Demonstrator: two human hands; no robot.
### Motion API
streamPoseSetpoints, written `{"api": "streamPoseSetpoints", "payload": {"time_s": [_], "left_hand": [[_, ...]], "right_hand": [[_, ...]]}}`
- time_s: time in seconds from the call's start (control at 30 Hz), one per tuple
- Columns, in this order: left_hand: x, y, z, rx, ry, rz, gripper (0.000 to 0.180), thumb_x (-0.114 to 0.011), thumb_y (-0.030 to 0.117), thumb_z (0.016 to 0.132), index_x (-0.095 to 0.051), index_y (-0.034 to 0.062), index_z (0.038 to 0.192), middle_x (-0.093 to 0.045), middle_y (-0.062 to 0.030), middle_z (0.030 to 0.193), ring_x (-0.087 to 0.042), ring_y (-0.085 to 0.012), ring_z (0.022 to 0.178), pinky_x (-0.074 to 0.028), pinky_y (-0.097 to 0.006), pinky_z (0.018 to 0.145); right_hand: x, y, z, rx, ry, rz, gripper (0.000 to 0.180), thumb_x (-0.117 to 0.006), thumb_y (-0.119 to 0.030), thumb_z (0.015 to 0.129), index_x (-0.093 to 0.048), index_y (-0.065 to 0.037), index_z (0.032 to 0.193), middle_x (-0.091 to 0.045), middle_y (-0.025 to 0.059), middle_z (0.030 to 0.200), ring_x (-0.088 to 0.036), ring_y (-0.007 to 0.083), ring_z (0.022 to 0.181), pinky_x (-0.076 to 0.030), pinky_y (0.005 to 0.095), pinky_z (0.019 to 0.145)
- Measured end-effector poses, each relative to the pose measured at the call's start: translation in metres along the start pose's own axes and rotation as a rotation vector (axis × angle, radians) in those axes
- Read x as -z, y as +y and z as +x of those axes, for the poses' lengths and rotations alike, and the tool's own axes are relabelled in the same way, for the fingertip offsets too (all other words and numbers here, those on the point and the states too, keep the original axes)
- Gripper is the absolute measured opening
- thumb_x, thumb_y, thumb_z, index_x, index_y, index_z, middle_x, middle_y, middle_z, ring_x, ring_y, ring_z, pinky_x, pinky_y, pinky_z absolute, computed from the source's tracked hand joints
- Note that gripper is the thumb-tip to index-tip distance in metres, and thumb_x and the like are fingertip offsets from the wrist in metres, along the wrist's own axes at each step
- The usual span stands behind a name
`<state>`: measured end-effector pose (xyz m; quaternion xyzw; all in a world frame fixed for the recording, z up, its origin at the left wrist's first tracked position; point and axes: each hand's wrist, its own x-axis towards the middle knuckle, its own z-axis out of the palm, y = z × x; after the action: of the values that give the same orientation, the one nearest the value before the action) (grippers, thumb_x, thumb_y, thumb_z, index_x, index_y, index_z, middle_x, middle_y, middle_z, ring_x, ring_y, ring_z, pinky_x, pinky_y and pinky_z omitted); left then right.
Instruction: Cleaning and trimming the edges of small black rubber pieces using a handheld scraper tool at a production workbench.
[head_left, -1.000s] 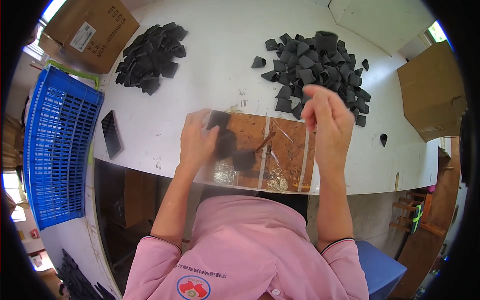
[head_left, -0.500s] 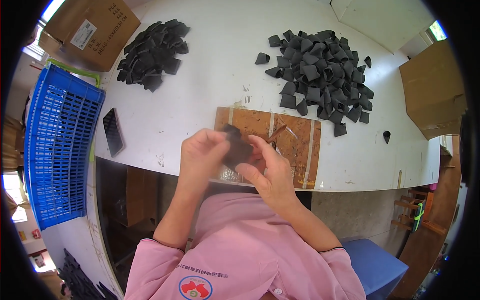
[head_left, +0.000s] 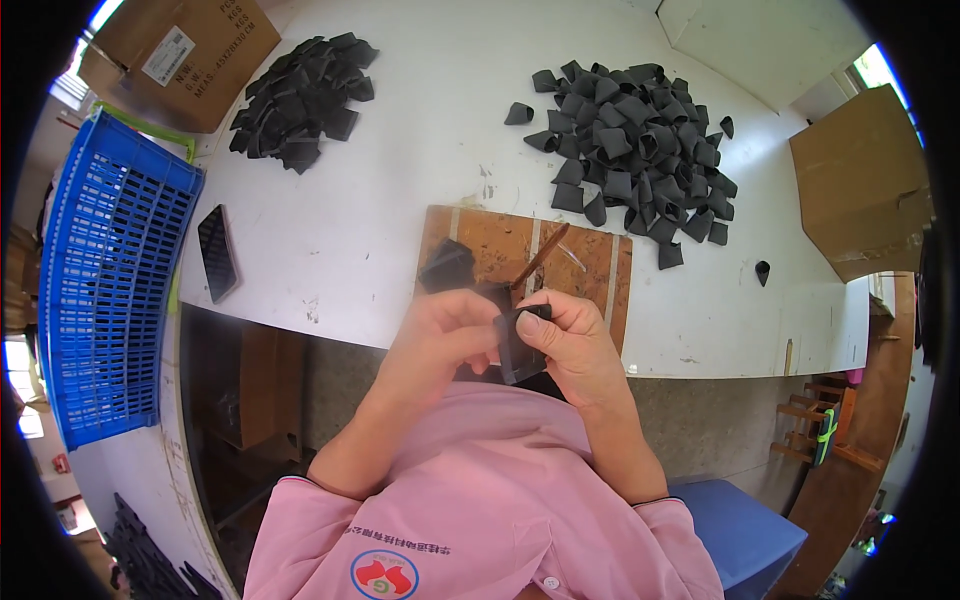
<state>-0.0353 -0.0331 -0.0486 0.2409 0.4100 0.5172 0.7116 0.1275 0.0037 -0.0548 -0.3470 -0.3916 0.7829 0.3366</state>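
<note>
In front of my chest, my right hand (head_left: 577, 345) pinches a flat black piece (head_left: 524, 352) of fabric or foam, thumb on its upper face. My left hand (head_left: 445, 335) has its fingers curled in at the left edge of that piece and seems to grip it; its fingertips are slightly blurred. Beyond my hands, on the worn brown board (head_left: 490, 232), lie a few loose black pieces (head_left: 448, 266). A narrow brown stick-like thing (head_left: 541, 256) rests slantwise on the board, its near end close to the right fingers.
A pile of flat black pieces (head_left: 305, 100) lies at the far left, and a larger heap of folded black loops (head_left: 640, 140) at the far right. A phone (head_left: 219, 254) and a blue basket (head_left: 125, 280) are on the left. Cardboard boxes (head_left: 190, 60) stand at both sides.
Both hands have moved slightly nearer to me and rightward with the black piece, now turned more upright. Loose black pieces on the board, earlier hidden behind the hands, now show.
</note>
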Motion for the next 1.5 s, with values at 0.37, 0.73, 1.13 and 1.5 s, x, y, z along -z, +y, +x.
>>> {"api": "streamPoseSetpoints", "payload": {"time_s": [0.37, 0.73, 1.13, 1.5], "left_hand": [[-0.033, -0.025, -0.001, -0.863, 0.384, 0.942, 0.006, -0.059, -0.002, 0.075, -0.055, -0.0014, 0.08, -0.056, -0.002, 0.065, -0.051, -0.0046, 0.055, -0.042, -0.021, 0.047], [-0.035, -0.005, 0.001, -0.278, 0.05, -0.124, 0.015, -0.051, -0.008, 0.075, -0.052, -0.0013, 0.089, -0.054, -0.0029, 0.076, -0.044, -0.0012, 0.05, -0.034, -0.018, 0.042], [-0.044, 0.052, 0.018, 0.009, -0.382, -0.788, 0.018, -0.043, 0.002, 0.086, -0.049, -0.0033, 0.102, -0.057, -0.0143, 0.079, -0.03, -0.0012, 0.031, -0.023, -0.016, 0.029], [-0.044, 0.036, 0.037, -0.993, 0.209, 0.654, 0.031, -0.054, 0.002, 0.078, -0.05, -0.0018, 0.108, -0.06, -0.0052, 0.082, -0.056, -0.013, 0.066, -0.045, -0.022, 0.058]], "right_hand": [[-0.016, 0.005, -0.008, 0.8, 0.419, -1.013, 0.014, -0.063, 0.003, 0.068, -0.059, 0.0, 0.081, -0.053, 0.0093, 0.074, -0.053, 0.0174, 0.058, -0.041, 0.0265, 0.049], [-0.006, -0.004, -0.004, 0.09, 0.061, 0.296, 0.005, -0.058, -0.002, 0.075, -0.058, -0.001, 0.08, -0.055, 0.0021, 0.079, -0.051, 0.0101, 0.066, -0.04, 0.0229, 0.055], [-0.019, -0.089, 0.019, 0.254, -0.143, -0.177, 0.023, -0.052, -0.024, 0.088, -0.05, -0.006, 0.073, -0.04, -0.0069, 0.062, -0.034, 0.0007, 0.056, -0.027, 0.0162, 0.046], [-0.004, -0.062, 0.029, 0.589, 0.115, -0.629, 0.017, -0.054, -0.016, 0.085, -0.052, -0.001, 0.079, -0.048, 0.0021, 0.066, -0.045, 0.0071, 0.056, -0.035, 0.0194, 0.049]]}}
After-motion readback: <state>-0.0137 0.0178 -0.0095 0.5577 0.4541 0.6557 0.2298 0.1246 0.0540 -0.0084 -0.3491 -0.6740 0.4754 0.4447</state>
